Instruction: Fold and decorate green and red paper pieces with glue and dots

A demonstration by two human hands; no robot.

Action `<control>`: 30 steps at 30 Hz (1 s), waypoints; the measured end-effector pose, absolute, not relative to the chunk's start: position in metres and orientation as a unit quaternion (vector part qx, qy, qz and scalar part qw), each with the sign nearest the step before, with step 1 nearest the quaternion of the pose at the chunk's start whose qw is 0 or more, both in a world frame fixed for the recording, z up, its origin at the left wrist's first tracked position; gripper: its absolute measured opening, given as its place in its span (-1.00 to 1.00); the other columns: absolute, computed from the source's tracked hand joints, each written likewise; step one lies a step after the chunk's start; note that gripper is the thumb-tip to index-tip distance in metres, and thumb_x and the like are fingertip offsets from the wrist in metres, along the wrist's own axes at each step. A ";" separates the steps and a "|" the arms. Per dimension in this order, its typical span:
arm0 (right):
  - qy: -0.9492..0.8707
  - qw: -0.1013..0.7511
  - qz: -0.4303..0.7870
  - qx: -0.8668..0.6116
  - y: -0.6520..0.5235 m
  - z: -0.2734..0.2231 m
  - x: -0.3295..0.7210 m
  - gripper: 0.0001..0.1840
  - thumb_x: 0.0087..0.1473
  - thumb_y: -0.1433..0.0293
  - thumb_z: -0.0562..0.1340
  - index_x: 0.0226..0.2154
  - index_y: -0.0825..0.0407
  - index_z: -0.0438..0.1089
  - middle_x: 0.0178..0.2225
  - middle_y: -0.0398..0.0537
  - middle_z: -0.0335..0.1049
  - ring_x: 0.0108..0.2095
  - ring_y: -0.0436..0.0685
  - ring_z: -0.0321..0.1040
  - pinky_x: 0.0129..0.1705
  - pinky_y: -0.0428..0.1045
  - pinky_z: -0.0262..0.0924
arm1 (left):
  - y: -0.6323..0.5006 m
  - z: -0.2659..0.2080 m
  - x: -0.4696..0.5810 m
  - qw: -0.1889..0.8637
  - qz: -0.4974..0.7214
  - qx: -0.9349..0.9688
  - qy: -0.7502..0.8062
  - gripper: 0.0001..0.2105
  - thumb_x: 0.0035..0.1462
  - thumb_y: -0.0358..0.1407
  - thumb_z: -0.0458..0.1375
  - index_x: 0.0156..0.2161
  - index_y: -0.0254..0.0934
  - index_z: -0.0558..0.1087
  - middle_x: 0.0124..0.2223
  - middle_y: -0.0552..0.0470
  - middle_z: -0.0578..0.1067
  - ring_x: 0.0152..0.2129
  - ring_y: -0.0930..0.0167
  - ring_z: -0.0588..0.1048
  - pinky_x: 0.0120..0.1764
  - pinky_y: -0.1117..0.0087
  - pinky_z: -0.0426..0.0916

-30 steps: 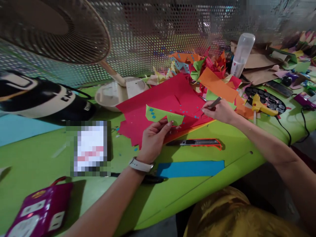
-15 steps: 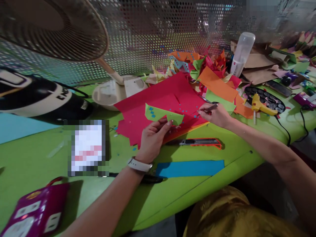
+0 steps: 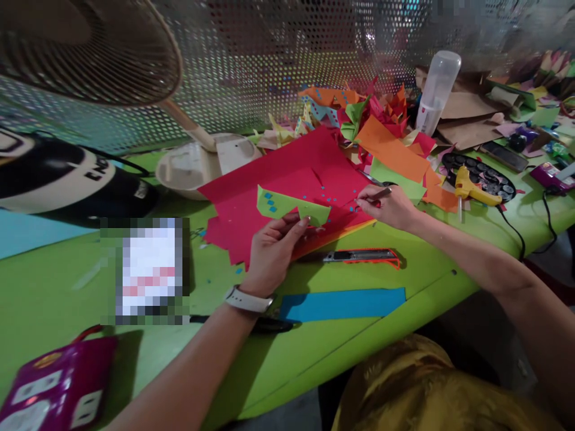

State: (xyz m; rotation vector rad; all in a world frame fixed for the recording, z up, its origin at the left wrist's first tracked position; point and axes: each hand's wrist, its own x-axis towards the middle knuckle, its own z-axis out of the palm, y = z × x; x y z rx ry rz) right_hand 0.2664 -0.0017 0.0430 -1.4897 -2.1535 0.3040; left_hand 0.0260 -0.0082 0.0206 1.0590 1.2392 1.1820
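My left hand (image 3: 275,246), with a white watch band on the wrist, pinches a light green paper piece (image 3: 291,208) between thumb and fingers. Several small blue squares lie on the left part of that piece. It is held just above a stack of red paper (image 3: 269,170). In my closed right hand (image 3: 384,206) is a thin dark tool, apparently tweezers (image 3: 381,194), slanting down to the left. Its tip is over the red paper near small scattered blue paper squares (image 3: 353,209). The exact contact at the tip is too small to make out.
Nearer me lie a utility knife (image 3: 362,256) and a blue paper strip (image 3: 344,304). A fan (image 3: 209,152) and a black bottle (image 3: 72,176) stand left. Folded paper shapes (image 3: 372,114) are heaped behind. A yellow glue gun (image 3: 474,188) rests right, a purple box (image 3: 60,380) lower left.
The whole view has shifted slightly, so things appear a little further left. Both hands keep nearly the same pose and hold the same things.
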 end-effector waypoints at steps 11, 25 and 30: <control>-0.803 0.229 0.077 -0.545 -0.007 0.042 0.262 -0.73 0.24 0.31 0.08 -0.26 0.03 0.48 -0.41 -0.09 0.54 -0.41 0.01 0.40 -0.32 -0.08 0.11 | -0.008 0.020 0.024 0.550 0.491 0.432 0.520 -0.62 -0.25 -0.14 0.46 -0.29 -0.27 0.53 -0.38 0.07 0.59 -0.46 0.43 0.56 -0.36 0.48 0.46; -0.801 0.232 0.099 -0.543 -0.006 0.046 0.263 -0.75 0.24 0.31 0.10 -0.22 0.01 0.48 -0.34 -0.07 0.56 -0.35 0.03 0.42 -0.27 -0.07 0.14 | -0.009 0.021 0.025 0.523 0.495 0.453 0.526 -0.68 -0.20 -0.15 0.43 -0.33 -0.23 0.51 -0.43 0.08 0.57 -0.48 0.37 0.57 -0.40 0.40 0.50; -0.800 0.230 0.108 -0.544 -0.006 0.047 0.263 -0.75 0.24 0.33 0.10 -0.21 0.00 0.48 -0.31 -0.07 0.58 -0.31 0.05 0.45 -0.24 -0.06 0.18 | -0.008 0.020 0.025 0.541 0.498 0.441 0.515 -0.68 -0.19 -0.19 0.43 -0.31 -0.26 0.51 -0.43 0.12 0.55 -0.51 0.46 0.54 -0.38 0.48 0.47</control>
